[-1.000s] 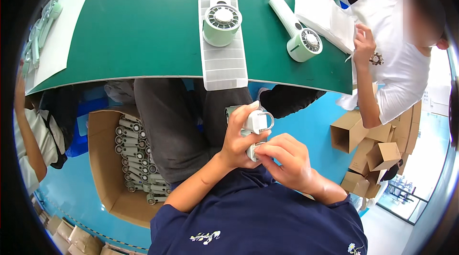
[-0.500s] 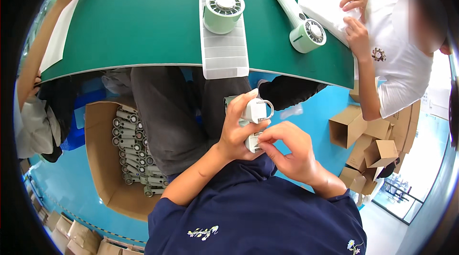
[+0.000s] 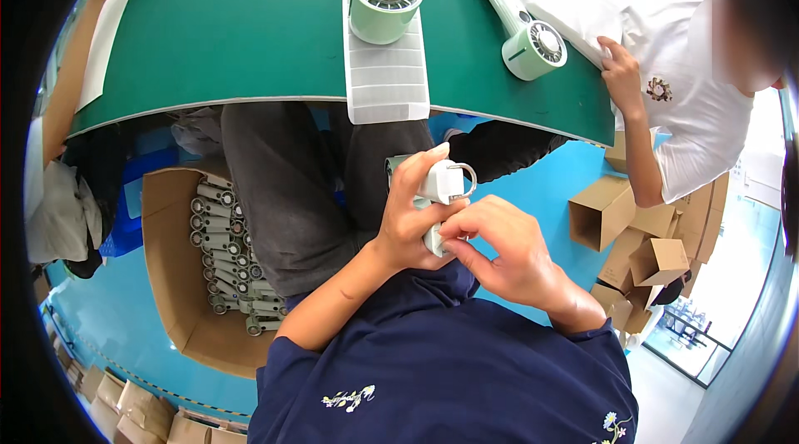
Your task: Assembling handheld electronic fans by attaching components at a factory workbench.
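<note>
My left hand (image 3: 406,223) is closed around a handheld fan (image 3: 444,182) above my lap. Its white handle end, with a metal loop, points to the right, and most of its pale green body is behind my fingers. Below my left thumb, the same hand also grips a white piece (image 3: 434,239), mostly covered, so its kind cannot be told. My right hand (image 3: 508,253) pinches at that lower piece with thumb and forefinger. On the green table (image 3: 241,28) ahead, a pale green handheld fan (image 3: 385,7) lies on a ribbed white strip (image 3: 386,86).
Another green fan (image 3: 533,49) lies at the table's right. Beside it, a co-worker's hands (image 3: 622,78) touch a white sheet or bag (image 3: 574,7). Another person's arm (image 3: 75,61) reaches in at left. A carton (image 3: 179,277) of several fans stands left of my legs; cardboard boxes (image 3: 601,215) lie right.
My right fingertips have moved over the lower white piece and cover more of it. The co-worker's far hand has moved away along the white sheet. The view has shifted slightly.
</note>
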`<action>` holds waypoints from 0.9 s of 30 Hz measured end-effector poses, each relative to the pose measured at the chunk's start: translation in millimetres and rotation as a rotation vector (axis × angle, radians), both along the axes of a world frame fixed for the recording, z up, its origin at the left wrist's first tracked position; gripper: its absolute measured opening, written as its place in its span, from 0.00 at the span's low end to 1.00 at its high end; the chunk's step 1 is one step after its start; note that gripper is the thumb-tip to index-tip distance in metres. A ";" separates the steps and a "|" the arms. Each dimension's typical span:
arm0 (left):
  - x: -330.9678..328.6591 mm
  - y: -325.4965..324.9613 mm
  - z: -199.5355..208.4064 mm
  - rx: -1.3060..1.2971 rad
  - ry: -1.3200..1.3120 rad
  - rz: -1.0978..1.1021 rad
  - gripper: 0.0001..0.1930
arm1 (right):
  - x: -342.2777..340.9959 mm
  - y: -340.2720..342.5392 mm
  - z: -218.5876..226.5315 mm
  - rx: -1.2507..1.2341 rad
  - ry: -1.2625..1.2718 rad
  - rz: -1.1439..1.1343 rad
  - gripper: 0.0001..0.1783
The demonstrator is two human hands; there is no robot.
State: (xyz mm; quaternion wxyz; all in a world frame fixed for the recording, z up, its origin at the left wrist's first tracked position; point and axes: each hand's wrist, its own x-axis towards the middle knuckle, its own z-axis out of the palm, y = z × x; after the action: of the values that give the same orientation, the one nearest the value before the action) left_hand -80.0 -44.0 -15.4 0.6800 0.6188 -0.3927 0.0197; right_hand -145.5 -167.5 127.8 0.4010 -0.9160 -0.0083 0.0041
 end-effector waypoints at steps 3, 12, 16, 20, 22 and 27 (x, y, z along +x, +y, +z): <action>-2.3 -0.1 -2.5 -0.003 0.003 0.003 0.19 | 1.2 0.4 0.8 -0.022 0.004 0.013 0.14; -1.5 1.5 -0.3 -0.026 0.021 -0.014 0.20 | -7.9 8.6 -10.6 -0.118 -0.203 -0.015 0.16; -3.2 0.5 -1.9 -0.055 0.014 0.004 0.20 | -15.5 14.0 -21.4 -0.265 -0.381 0.008 0.17; -3.3 0.2 -3.3 -0.063 -0.021 0.018 0.20 | -19.4 20.4 -21.3 -0.303 -0.431 -0.036 0.18; -4.1 0.4 -2.0 -0.059 -0.020 0.016 0.20 | -20.8 22.7 -22.2 -0.294 -0.431 -0.064 0.18; -5.3 3.6 3.0 -0.038 0.007 0.001 0.19 | -24.0 21.8 -25.7 -0.204 -0.361 -0.143 0.19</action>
State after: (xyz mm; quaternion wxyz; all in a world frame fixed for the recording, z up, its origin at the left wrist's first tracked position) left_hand -85.3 -40.4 -12.4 0.6932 0.6060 -0.3893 0.0254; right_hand -169.5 -145.7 102.2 0.2977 -0.9359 -0.0147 -0.1877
